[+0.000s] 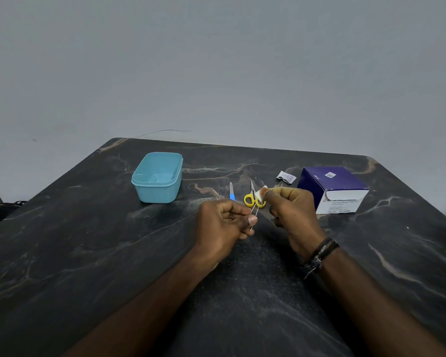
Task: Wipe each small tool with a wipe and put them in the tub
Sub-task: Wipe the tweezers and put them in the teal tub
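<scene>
Dark marble-look table (pixel 88 253), pale veins, filling the lower view against a plain grey wall (pixel 216 60). Purple and white cardboard box (pixel 332 188) at far right of the table, white end flap facing the camera, print too small to read. Light blue plastic tub (pixel 157 176) at far left, lidless, upright, nothing visible inside. Well apart from the box, tools lying between.

Left hand (pixel 223 222) above table centre, fingers curled inward, thumb and fingertip pinching the lower end of thin metal tweezers (pixel 253 215); tweezers tilted, tips pointing up and away toward the wipe. Right hand (pixel 292 212) just beside the left, dark bracelets (pixel 319 253) on the wrist, thumb and forefinger pinching a small white wipe (pixel 260 193), remaining fingers curled. Wipe at or around the upper end of the tweezers; actual contact hard to tell.

Yellow-handled scissors (pixel 252 198) flat on the table behind the hands, blades closed and pointing away, handles partly hidden by wipe and tweezers. Nail file with blue handle (pixel 231 191) just left of the scissors, lying flat, roughly parallel, near but not touching. Torn wipe sachet (pixel 285 176) on the table between scissors and box, close to the box's left edge. Thin wire (pixel 165 131) along the far table edge against the wall.
</scene>
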